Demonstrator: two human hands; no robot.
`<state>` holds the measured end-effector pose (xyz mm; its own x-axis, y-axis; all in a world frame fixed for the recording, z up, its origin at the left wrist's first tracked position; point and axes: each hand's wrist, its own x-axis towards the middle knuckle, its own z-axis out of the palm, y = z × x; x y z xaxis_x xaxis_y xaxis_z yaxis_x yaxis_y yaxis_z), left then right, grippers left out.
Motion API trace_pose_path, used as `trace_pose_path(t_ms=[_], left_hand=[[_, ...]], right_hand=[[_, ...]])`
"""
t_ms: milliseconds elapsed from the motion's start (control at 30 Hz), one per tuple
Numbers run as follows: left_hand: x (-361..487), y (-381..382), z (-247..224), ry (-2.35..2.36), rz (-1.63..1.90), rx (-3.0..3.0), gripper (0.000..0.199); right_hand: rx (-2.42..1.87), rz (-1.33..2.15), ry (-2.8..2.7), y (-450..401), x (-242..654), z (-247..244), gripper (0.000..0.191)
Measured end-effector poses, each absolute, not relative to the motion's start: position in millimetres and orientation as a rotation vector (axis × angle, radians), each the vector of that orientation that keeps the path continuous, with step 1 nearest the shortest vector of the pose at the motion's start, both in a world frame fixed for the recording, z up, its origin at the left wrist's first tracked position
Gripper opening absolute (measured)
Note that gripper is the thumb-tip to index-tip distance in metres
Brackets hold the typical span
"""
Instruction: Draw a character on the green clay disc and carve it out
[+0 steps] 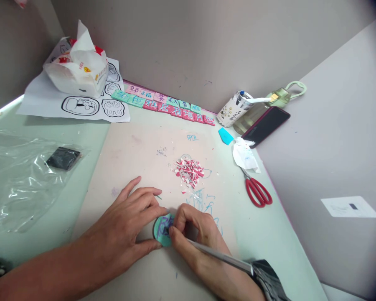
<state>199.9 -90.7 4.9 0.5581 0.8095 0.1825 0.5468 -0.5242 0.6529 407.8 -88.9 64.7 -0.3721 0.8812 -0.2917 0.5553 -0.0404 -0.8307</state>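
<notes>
A small round green disc with purple strokes on its face lies on the brown board. Thumb and fingertips of my left hand hold the disc at its left side, the other fingers spread on the board. Pinched in my right hand is a slim, greyish pen, slanting down to the right. The pen's tip is over the disc's right part, mostly behind my fingers. Just beyond the hands sits a pile of red and white scraps. Blue pen strokes mark the board near my right hand.
Rows of lettered pink and green tiles line the back. Red-handled scissors, a crumpled tissue, a phone and a printed cup stand right. Leftward are a clear plastic bag, black block and tissue pack.
</notes>
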Motion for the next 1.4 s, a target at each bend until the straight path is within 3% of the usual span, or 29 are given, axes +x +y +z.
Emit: trace_pose_path(t_ms=[1033, 1400], left_hand=[[201, -91, 5, 1.092, 0.673, 2.269, 0.037], [205, -99, 5, 1.128, 0.852, 2.220, 0.055]], right_hand=[[-1.544, 1.371, -1.921, -94, 409, 63, 0.020], [-1.264, 1.679, -1.407, -82, 413, 51, 0.028]])
